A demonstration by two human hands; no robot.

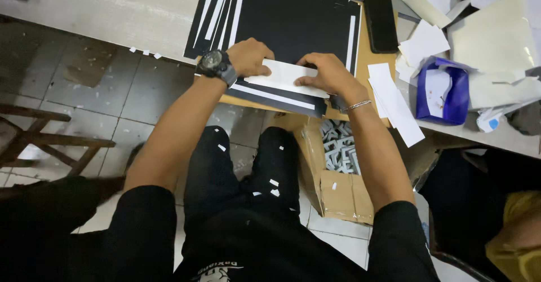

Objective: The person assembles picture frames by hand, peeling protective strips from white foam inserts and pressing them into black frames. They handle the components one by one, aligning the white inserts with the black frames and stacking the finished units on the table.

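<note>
Worktop (101,11) grey, scuffed, littered with paper offcuts; tiled floor (129,101) below. Left hand (248,56) and right hand (327,76) fingers grasping white strip (284,78) on black sheets (293,22).

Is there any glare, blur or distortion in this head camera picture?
Head view: sharp on both hands, left hand and right hand, pressing the white paper strip; mild glare on the pale glossy sheet; table edge bends from wide-angle distortion; lower corners dark.

The stack of black sheets (293,20) is running off the top edge, and both hands are covering part of the white strip (284,78) (its ends are staying out of sight). The cardboard box (338,194) is sitting half hidden under the table (101,5).
</note>
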